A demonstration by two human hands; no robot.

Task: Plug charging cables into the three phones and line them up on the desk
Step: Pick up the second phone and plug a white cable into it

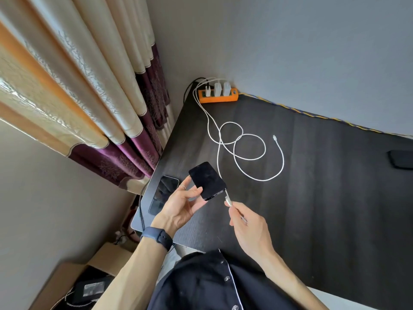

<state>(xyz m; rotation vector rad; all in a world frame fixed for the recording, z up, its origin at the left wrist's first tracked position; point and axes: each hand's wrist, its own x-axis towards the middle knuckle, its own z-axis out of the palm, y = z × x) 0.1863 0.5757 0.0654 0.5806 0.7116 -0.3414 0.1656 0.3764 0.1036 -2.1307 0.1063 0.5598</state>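
Dark wood-grain desk [324, 186] fills a corner between a grey wall and cream curtains with purple hems [107, 113]. At the desk's far corner an orange power strip [218, 97] carries three white charger plugs [218, 89], and white cables run from them toward the person.

Above the near left part of the desk, the left hand [181, 206], palm turned up and a dark band [157, 237] at its wrist, holds a black phone with a dark screen [206, 180]. Thumb and fingers pinch the phone along its edges, screen up, its lower end pointing toward the other hand. The right hand [250, 229] pinches the silver plug end of a white charging cable [228, 199] between thumb and forefinger, with the tip just beside the phone's lower edge; whether it touches the port cannot be told.

A second phone with a glossy dark screen [164, 194] lies flat on the desk by its left edge, just beside the left hand. A third dark phone [401, 158] lies flat at the far right, well apart from the others. Another white cable [257, 162] lies in loose loops across the middle of the desk, its free connector resting unplugged on the surface. A cardboard box [73, 278] sits on the floor at lower left.
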